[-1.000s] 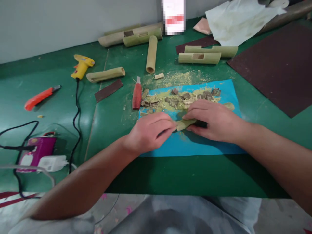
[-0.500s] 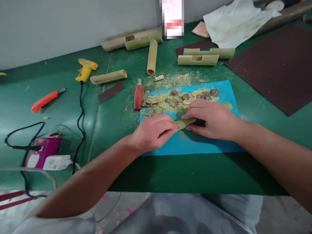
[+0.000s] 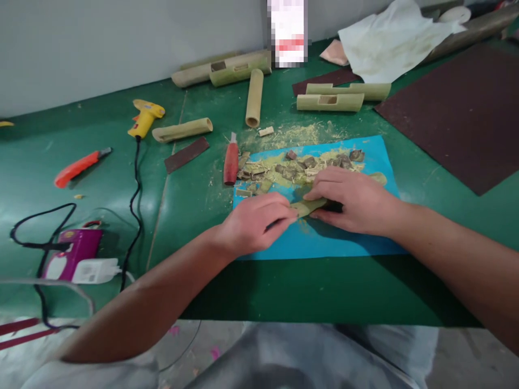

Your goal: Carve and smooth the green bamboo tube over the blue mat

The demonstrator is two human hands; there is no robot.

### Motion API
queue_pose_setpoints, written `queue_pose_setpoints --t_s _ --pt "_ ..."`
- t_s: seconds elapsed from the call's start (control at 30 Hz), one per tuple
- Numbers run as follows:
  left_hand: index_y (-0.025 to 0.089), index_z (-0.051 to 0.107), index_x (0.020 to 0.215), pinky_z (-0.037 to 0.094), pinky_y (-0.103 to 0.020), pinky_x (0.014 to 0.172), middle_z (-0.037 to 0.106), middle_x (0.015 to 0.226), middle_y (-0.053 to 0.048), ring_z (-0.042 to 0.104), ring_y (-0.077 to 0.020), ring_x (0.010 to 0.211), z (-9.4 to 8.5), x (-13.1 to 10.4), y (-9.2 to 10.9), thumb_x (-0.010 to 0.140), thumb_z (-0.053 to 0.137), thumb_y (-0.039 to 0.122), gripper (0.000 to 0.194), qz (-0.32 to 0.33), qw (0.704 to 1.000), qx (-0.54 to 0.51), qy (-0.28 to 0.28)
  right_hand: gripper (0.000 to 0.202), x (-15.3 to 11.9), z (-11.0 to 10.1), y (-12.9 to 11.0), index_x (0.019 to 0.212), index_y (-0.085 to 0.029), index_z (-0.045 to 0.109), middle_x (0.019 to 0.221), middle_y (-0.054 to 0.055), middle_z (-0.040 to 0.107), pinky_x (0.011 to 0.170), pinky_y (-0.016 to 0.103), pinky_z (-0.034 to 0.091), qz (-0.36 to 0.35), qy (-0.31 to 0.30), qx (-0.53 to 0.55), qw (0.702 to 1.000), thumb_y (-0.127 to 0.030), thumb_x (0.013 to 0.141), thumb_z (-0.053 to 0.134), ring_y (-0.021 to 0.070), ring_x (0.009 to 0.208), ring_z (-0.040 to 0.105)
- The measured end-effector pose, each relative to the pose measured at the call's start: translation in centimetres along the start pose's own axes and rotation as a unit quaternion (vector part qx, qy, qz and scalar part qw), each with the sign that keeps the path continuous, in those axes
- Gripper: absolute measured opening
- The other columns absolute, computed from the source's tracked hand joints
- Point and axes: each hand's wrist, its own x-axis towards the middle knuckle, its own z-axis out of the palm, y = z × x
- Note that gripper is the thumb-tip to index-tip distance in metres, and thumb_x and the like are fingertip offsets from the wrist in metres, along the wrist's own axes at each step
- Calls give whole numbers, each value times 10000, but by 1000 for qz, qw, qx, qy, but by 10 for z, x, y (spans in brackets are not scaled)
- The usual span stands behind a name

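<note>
A pale green bamboo piece [image 3: 308, 207] lies between my two hands, low over a blue sheet [image 3: 336, 248]. My left hand [image 3: 259, 221] pinches its left end between thumb and fingers. The other end is in the grip of my right hand [image 3: 348, 200], whose fingers hide much of it. Something dark shows under the right palm; whether it is shadow or an object I cannot make out. Just beyond my fingers, bamboo chips and shavings [image 3: 287, 172] are strewn on the sheet. A red-handled chisel [image 3: 231, 162] lies at the sheet's left edge.
Several cut bamboo tubes [image 3: 254, 97] lie toward the wall. Leftward are a yellow glue gun [image 3: 141, 121] with its black cord, an orange utility knife [image 3: 79, 168] and a purple power strip [image 3: 83, 246]. Dark brown sandpaper [image 3: 458, 119] covers the right side; crumpled white paper [image 3: 385, 43] sits behind.
Both hands keep nearly the same place and grip on the bamboo piece. The whole view has shifted very slightly.
</note>
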Motion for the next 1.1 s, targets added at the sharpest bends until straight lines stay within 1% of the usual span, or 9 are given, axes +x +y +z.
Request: queue_pose_setpoints --t_s 0.1,0.23,0.37,0.5,0.7,0.87,1.0,1.1 --pt "179 729 945 593 -245 738 777 889 -44 744 -152 814 1 -1 1 1028 603 173 151 0 1000 3 6 54 -1 0 0 931 -239 650 906 58 626 782 357 462 -4 3 0 1000 -251 934 598 235 914 590" --pt "183 726 973 602 -239 768 786 947 -52 750 -147 854 3 -3 4 1038 597 179 145 15 1000 -14 -11 71 0 0 1 939 -228 656 926 66 626 793 362 462 -7 2 0 1000 -263 939 595 239 938 591" --pt "177 731 986 604 -257 760 783 926 -56 744 -156 834 2 -2 2 1027 602 165 136 8 1000 -2 14 68 0 0 0 942 -231 653 914 59 620 791 366 454 6 -4 -1 1000 -261 931 593 237 920 587" --pt "185 727 979 599 -240 762 784 938 -47 747 -148 843 0 -1 1 1047 596 203 149 4 1000 4 2 64 0 1 -1 944 -233 649 918 57 618 799 368 453 5 -7 2 1000 -266 939 594 237 923 585" --pt "170 732 954 596 -240 771 783 913 -50 745 -151 839 -1 -2 6 1036 606 171 151 -4 1000 26 10 60 -1 1 0 940 -228 646 919 61 613 788 363 440 -1 -3 1 1000 -258 940 593 241 940 581" --pt "162 734 945 590 -230 776 781 913 -52 746 -146 843 0 -1 5 1039 605 174 160 0 1000 27 10 43 0 -1 -1 926 -228 636 901 53 603 771 352 427 0 -7 3 1000 -247 933 598 232 900 564" --pt "165 727 960 590 -242 774 774 903 -48 742 -150 838 0 -2 4 1053 588 190 170 -6 999 35 8 32 0 -1 0 924 -225 637 899 54 597 774 354 422 3 -5 9 1000 -234 922 607 236 908 566" --pt "170 727 958 586 -234 761 772 912 -48 734 -144 824 0 -2 5 1055 582 196 176 8 1000 27 6 34 -1 0 0 931 -225 639 906 55 599 780 357 422 2 -6 14 1000 -242 925 610 238 915 568"
